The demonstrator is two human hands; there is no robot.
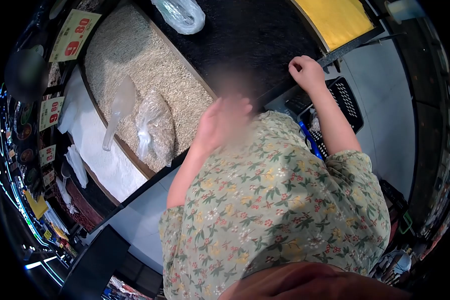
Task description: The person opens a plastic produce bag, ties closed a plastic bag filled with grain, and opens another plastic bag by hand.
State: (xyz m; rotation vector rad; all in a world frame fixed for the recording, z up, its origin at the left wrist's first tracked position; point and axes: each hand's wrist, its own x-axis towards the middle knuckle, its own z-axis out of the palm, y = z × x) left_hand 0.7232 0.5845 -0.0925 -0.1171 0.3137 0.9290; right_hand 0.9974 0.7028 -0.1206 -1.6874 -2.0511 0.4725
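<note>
A person in a green floral shirt point(280, 200) stands right in front of me, bent toward a row of bulk bins. That person's one hand point(225, 120) is raised by the blurred head; the other hand point(307, 72) rests closed on the bin edge. A blurred skin-coloured shape point(305, 282) fills the bottom edge; it looks like my right arm or hand, against the floral back, with no fingers showing. My left hand is out of view. In the pale grain bin point(135, 55) lie a clear plastic scoop point(117, 107) and a part-filled clear bag point(157, 127).
A yellow price sign point(75, 32) stands above the grain bin. A white rice bin point(102, 150) lies to its left; a black grain bin point(245, 35) and a yellow one point(337, 17) to its right. An empty bag point(182, 15) lies on top. A black basket point(342, 97) sits on the floor.
</note>
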